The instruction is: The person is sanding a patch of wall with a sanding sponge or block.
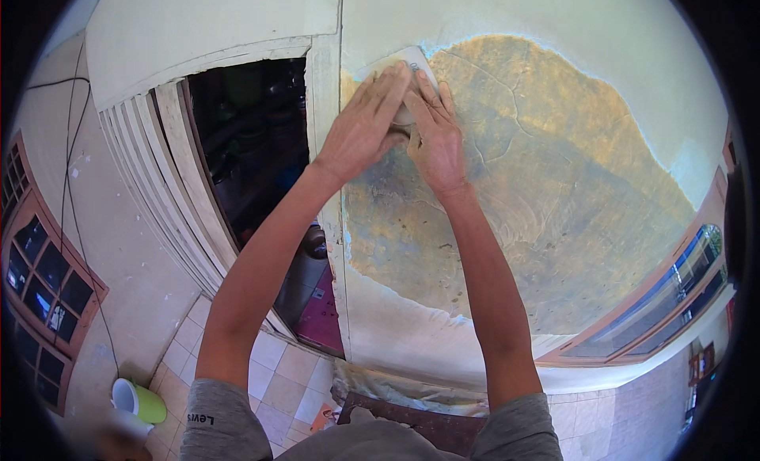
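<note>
Both my hands are raised to the wall, pressing a pale sheet of sandpaper (419, 58) flat against it. My left hand (363, 125) lies with its fingers stretched over the sheet's left part. Beside it, my right hand (438, 140) spreads its fingers over the right and lower part. The sheet bears printing on its back, and its lower portion is mostly covered. Under and around the hands is a large bare patch (534, 182) of brown-grey plaster with fine cracks. Pale green paint (599, 39) with a ragged edge borders this patch.
Left of the patch, a white door frame (325, 92) edges a dark doorway with a folded slatted door (160, 146). A wood-framed window (647, 318) stands at right. Below are a dark bench (415, 416), plastic sheeting (409, 387), floor tiles (285, 366) and a green bucket (149, 404).
</note>
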`<state>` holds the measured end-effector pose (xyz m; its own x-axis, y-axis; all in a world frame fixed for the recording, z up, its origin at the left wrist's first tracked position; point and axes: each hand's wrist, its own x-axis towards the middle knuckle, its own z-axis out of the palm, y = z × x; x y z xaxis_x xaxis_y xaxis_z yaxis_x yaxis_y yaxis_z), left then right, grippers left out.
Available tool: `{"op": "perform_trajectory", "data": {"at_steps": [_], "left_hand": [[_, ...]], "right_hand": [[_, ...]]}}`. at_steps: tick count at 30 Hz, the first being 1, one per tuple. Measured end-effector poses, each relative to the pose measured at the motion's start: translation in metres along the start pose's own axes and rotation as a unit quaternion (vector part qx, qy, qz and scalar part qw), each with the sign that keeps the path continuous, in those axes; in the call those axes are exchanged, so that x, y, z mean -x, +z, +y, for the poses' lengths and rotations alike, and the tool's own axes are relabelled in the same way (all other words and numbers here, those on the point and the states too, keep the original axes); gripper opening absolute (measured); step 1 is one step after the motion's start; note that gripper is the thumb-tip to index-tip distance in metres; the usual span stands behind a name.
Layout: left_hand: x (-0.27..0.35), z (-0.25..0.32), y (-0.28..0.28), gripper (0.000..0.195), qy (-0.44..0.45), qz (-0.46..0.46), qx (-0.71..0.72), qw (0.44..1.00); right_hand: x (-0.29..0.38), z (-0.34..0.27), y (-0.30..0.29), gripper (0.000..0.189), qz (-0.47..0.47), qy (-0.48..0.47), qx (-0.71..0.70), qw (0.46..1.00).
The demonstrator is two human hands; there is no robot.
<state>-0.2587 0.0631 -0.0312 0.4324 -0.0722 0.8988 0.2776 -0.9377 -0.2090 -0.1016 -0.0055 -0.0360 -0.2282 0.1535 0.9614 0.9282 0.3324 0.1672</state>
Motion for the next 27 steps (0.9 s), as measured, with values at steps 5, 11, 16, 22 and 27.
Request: {"op": "perform_trajectory", "data": {"at_steps": [5, 11, 16, 22, 27], "left_hand": [[-0.024, 0.005, 0.012, 0.104, 0.019, 0.018, 0.003, 1.0], [-0.016, 0.009, 0.03, 0.085, 0.028, 0.087, 0.036, 0.995], [0.024, 0.038, 0.059, 0.083, -0.007, 0.092, 0.003, 0.996], [-0.034, 0.052, 0.054, 0.087, -0.041, 0.122, -0.003, 0.992], [-0.012, 0.07, 0.065, 0.087, -0.059, 0.111, 0.011, 0.992]], "right_hand": [[0.003, 0.008, -0.021, 0.052, 0.001, -0.001, -0.059, 0.998], [0.014, -0.007, -0.047, 0.052, -0.038, 0.01, -0.025, 0.999], [0.099, -0.009, -0.094, 0.071, 0.052, 0.231, 0.143, 0.961], [0.173, -0.007, -0.108, 0.098, 0.007, 0.345, 0.227, 0.911], [0.203, -0.011, -0.103, 0.115, 0.003, 0.415, 0.236, 0.878]]}}
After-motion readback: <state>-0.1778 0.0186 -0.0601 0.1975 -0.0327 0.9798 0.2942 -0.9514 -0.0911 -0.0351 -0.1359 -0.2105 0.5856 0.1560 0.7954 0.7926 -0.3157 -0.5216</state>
